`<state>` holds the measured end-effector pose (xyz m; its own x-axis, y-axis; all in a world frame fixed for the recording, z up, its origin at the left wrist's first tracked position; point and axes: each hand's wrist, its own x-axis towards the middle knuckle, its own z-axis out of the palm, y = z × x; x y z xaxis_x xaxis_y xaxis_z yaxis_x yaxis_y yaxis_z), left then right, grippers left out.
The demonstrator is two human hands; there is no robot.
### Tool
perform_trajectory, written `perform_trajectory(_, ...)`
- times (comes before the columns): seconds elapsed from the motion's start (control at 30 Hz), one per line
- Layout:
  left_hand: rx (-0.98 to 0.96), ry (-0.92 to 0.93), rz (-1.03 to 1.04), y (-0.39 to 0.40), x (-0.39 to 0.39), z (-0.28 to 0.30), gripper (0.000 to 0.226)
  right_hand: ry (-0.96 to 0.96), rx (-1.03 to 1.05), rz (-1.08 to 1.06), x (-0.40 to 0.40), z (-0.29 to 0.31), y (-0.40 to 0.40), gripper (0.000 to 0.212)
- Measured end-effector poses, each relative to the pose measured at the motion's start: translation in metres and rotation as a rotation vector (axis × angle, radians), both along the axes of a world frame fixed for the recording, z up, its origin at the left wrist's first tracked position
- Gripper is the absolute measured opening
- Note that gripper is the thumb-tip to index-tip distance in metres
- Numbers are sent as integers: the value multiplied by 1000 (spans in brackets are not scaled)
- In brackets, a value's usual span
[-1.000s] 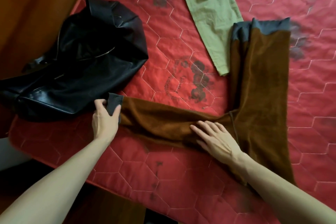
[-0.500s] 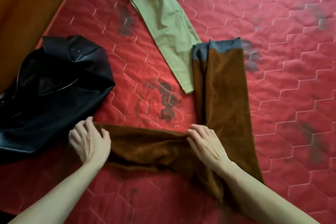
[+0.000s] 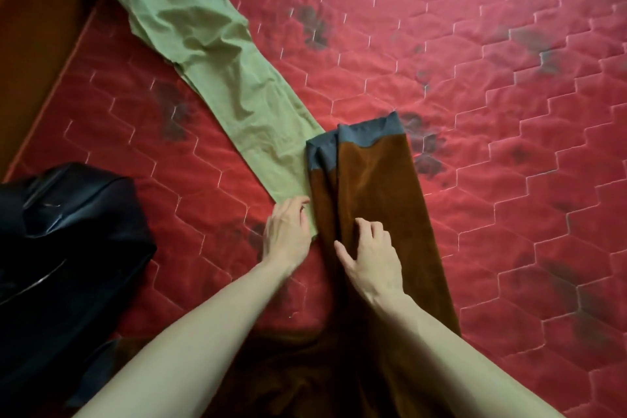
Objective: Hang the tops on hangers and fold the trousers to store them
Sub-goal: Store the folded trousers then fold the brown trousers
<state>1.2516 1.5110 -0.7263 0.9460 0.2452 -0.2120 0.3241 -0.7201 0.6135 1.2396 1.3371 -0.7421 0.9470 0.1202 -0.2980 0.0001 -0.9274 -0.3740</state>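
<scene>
The brown velvet trousers (image 3: pixel 376 193) lie on the red quilted mattress (image 3: pixel 509 85), legs stacked one on the other, their long axis running straight away from the person, grey cuffs (image 3: pixel 359 142) at the far end and the waist end out of sight below the forearms at the near edge. The right hand (image 3: pixel 371 253) rests on top of the stacked legs about midway along, its fingers (image 3: pixel 368 226) loosely bent with the tips pressing into the pile; it holds down rather than grips. The left hand (image 3: pixel 288 231) is just beside the trousers' left edge, its fingers curled over where that edge meets the end of the green trousers (image 3: pixel 210 54); whether it has hold of cloth cannot be told.

The legs look aligned, so the step in hand seems to be smoothing before a fold across the length. For that, the cuffs lie beyond both hands, nearer the right, and would have to come back toward the waist.

The green trousers run off diagonally to the far left, their near end touching the brown pair. A black leather jacket (image 3: pixel 68 241) lies heaped at the near left, well apart.
</scene>
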Motion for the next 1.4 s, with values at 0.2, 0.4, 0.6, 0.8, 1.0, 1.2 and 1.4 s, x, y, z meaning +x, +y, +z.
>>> perform_trajectory(0.2,-154,210,44,-23,103,-13,38,-13,29,-111,69,0,26,58)
perform_trajectory(0.4,-288,219,94,-28,139,-25,68,14,25,-13,109,-3,45,30)
perform_trajectory(0.6,101,264,-48,-2,156,-29,21,120,674,-411,117,-9,34,37)
perform_trajectory(0.8,15,121,322,20,169,-23,15,-32,904,-315,97,-7,32,35)
perform_trajectory(1.0,-156,152,140,20,166,-23,42,103,357,385,83,-19,40,45)
perform_trajectory(1.2,-119,-185,263,30,157,-23,11,-212,328,76,81,-20,20,33)
perform_trajectory(1.4,36,24,106,24,146,-27,32,-246,208,-258,126,-16,-7,48)
